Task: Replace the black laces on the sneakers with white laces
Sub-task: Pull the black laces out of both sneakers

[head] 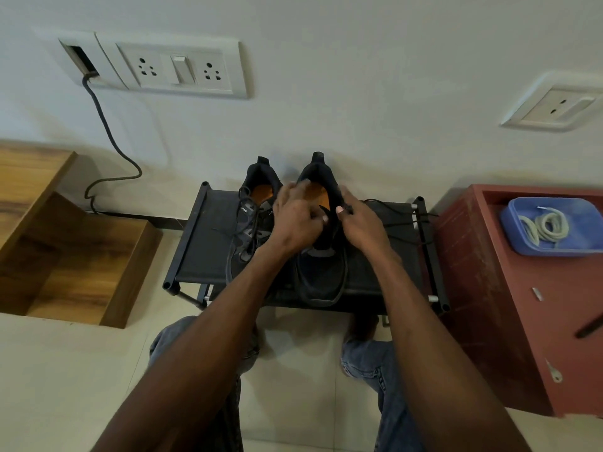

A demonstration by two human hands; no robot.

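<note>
Bare forearms, no sleeves; faded blue jeans (378, 363), ripped at knees.

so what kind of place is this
Probably a room in a home: a low black fabric shoe rack against a white wall, white wall sockets, and a brown wooden shelf unit on a tiled floor.

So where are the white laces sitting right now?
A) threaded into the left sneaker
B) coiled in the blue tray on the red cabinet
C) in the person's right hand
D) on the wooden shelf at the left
B: the white laces lie coiled in the blue tray on the red cabinet, apart from both sneakers and both hands.
</note>
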